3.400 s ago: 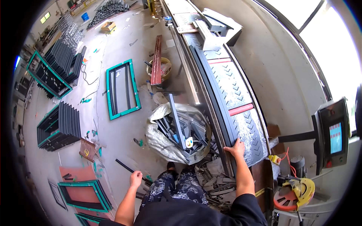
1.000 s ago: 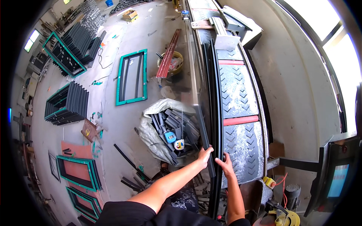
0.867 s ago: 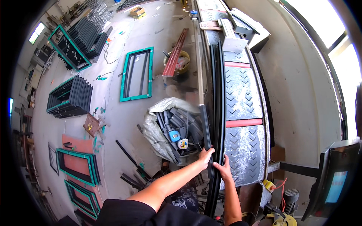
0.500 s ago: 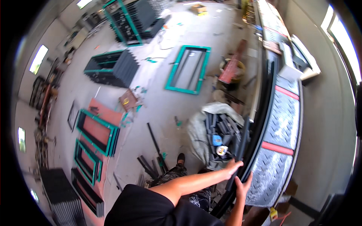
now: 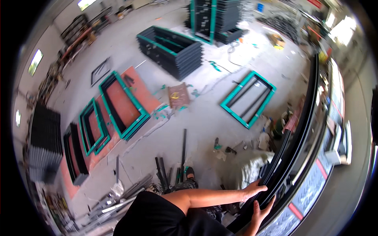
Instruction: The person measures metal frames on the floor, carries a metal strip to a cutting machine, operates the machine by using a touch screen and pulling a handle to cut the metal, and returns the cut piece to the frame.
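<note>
Long black metal profiles [image 5: 304, 129] run in a bundle from beside my body out to the far right, with a shorter dark bar [image 5: 280, 151] lying along their left side. My left hand [image 5: 254, 190] is closed around the near part of the bundle from the left. Just below it, my right hand [image 5: 262, 211] grips the same profiles from the right, thumb up. Beneath the bars, a pale sack [image 5: 250, 168] is partly covered by them. How many profiles each hand holds is hidden.
The bench [image 5: 311, 188] with a patterned top and red strips runs along the right wall. A green-taped frame [image 5: 248, 99] lies on the floor ahead. Stacked frames [image 5: 173, 59] stand farther off; more frames [image 5: 124, 106] rest on red sheeting at left. Loose bars [image 5: 118, 204] lie near my feet.
My view has turned left, so the scene sits farther right. The long profiles, earlier along the bench edge, now stand apart from it, over the floor side. Both hands keep their grip.
</note>
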Action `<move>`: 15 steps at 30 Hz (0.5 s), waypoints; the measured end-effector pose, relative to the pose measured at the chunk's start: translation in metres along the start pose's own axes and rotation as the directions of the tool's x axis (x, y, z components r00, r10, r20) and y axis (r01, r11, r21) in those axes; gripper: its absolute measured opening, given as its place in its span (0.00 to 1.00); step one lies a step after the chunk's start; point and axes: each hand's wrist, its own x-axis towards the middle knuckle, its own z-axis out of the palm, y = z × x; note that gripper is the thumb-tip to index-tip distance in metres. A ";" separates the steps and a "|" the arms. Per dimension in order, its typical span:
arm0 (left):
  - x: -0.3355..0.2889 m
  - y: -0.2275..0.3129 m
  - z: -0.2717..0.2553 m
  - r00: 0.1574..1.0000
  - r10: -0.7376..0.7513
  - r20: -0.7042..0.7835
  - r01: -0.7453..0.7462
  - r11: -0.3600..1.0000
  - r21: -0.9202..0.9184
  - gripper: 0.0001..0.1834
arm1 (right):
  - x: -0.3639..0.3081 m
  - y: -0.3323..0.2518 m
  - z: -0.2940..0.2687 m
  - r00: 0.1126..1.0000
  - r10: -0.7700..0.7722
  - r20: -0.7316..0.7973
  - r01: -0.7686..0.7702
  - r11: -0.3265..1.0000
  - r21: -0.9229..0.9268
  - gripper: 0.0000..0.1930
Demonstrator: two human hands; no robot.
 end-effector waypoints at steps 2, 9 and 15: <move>-0.012 0.051 -0.041 0.998 0.054 -0.019 -0.055 0.997 -0.053 0.28 | 0.016 -0.025 0.052 0.998 -0.016 0.057 0.014 1.000 0.021 0.46; -0.053 0.216 -0.178 0.956 0.250 -0.150 -0.278 0.939 -0.204 0.26 | 0.091 -0.149 0.221 0.906 -0.048 0.420 0.016 0.997 0.080 0.50; -0.073 0.293 -0.279 0.877 0.311 -0.366 -0.429 0.851 -0.303 0.23 | 0.148 -0.186 0.345 0.667 0.024 0.745 -0.235 0.955 0.180 0.50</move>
